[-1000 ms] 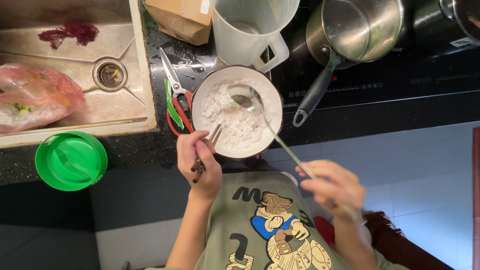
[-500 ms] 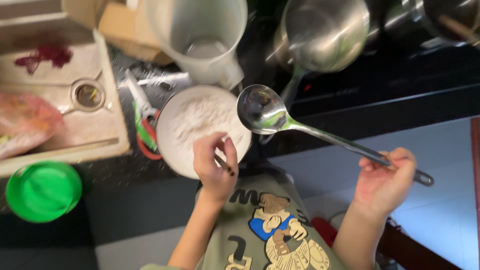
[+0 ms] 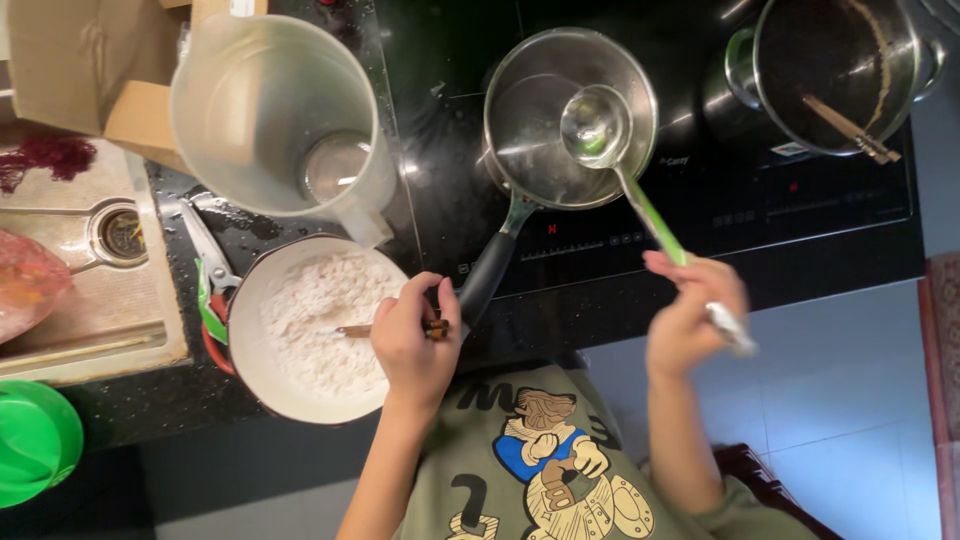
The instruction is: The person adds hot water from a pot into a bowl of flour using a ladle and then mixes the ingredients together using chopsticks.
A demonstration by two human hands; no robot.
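— Two hands are listed. What is recorded at the far left?

— Item one: a green lid (image 3: 35, 455), lying at the counter's edge. Beside it, a beige sink (image 3: 95, 300) with its drain is noted, and scissors (image 3: 205, 265) lie between the sink and a white bowl (image 3: 250, 370).

— Contents of the bowl?

— White flour (image 3: 320, 320), heaped. A translucent plastic jug (image 3: 270, 120) is placed just behind the bowl, with a cardboard box (image 3: 70, 70) at its left.

— The left hand?

— The left hand (image 3: 412, 345) is held over the bowl's right rim, fingers curled shut around brown chopsticks (image 3: 365, 329), whose tips are dipped into the flour.

— And further right?

— A steel saucepan (image 3: 530, 150) is set on the black cooktop (image 3: 800, 200). A ladle (image 3: 598, 125) with a green handle is poised with its bowl over the saucepan. The right hand (image 3: 695, 310) is closed on the handle's lower end. A dark pot (image 3: 840, 75) is catalogued at the far right.
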